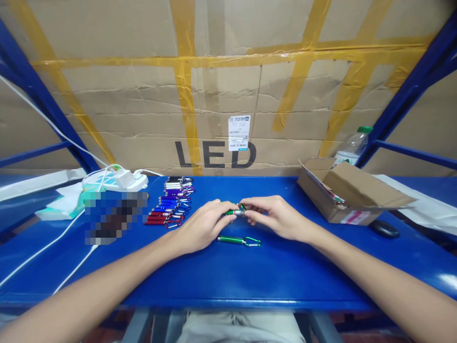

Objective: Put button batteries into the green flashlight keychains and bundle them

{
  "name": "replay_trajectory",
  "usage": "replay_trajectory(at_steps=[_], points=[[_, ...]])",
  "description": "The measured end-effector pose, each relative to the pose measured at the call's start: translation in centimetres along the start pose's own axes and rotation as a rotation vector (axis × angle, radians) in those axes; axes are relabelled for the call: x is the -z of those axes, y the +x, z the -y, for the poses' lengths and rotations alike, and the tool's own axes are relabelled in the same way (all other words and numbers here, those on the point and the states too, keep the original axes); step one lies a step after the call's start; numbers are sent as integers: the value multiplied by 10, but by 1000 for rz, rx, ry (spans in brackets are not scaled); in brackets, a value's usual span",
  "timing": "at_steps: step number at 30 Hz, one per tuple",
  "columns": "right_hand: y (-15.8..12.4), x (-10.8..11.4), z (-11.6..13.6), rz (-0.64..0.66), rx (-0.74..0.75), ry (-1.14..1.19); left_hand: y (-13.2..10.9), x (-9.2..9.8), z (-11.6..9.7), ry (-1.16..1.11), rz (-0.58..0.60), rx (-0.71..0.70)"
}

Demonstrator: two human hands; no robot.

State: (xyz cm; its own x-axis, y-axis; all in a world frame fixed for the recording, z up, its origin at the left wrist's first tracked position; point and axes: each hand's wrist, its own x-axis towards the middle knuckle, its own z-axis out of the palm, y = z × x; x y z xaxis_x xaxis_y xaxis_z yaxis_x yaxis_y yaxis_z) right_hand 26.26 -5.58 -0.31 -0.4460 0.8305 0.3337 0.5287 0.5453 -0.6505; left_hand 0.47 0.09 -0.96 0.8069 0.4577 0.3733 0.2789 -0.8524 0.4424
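A green keychain flashlight with a label on its barrel is held level between my two hands over the blue table. Its barrel is in the closed fingers of my left hand. The fingers of my right hand pinch its carabiner end, which they partly hide. Just below, a second green keychain flashlight lies on the table, its green carabiner pointing right. To the left of my left hand lies a column of several more keychain flashlights, in black, white, purple, blue and red, their carabiners towards the right.
An open cardboard box stands at the right, a black computer mouse beside it and a green-capped plastic bottle behind. At the left are a white power strip, white cables and a blurred-out object. A large taped carton forms the back.
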Motion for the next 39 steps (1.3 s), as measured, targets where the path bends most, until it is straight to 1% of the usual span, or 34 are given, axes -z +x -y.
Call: replay_trajectory(at_steps=[4,8,10,15,19,22,26,27,29,32,34,36,39], points=[[-1,-1,2,-11,125,-180,-1,-2,2,52,-30,-27],[-2,-5,-1,-62,212,-274,-2,-4,0,99,-63,-23],[-2,-7,-2,-90,225,-301,-2,-4,-1,104,-76,-16],[-4,-9,1,-167,204,-311,-2,-4,-2,76,-83,-1],[-6,-10,4,-191,229,-325,0,-1,-1,20,-87,34],[-7,-9,3,-194,255,-338,1,1,-3,-68,-77,72],[-5,-7,4,-164,217,-322,2,1,-5,-212,-53,89],[-4,-6,5,-156,200,-301,2,0,-4,-192,-58,87],[-3,-6,7,-144,155,-238,1,-1,-3,-67,-91,62],[-2,-9,10,-126,57,-91,-1,-1,1,145,-170,-5],[-2,-12,9,-107,-11,6,-1,0,2,223,-199,-29],[-2,-13,8,-95,-57,46,0,1,4,260,-194,-19],[-1,-10,6,-90,-72,-34,3,1,8,251,-137,43]])
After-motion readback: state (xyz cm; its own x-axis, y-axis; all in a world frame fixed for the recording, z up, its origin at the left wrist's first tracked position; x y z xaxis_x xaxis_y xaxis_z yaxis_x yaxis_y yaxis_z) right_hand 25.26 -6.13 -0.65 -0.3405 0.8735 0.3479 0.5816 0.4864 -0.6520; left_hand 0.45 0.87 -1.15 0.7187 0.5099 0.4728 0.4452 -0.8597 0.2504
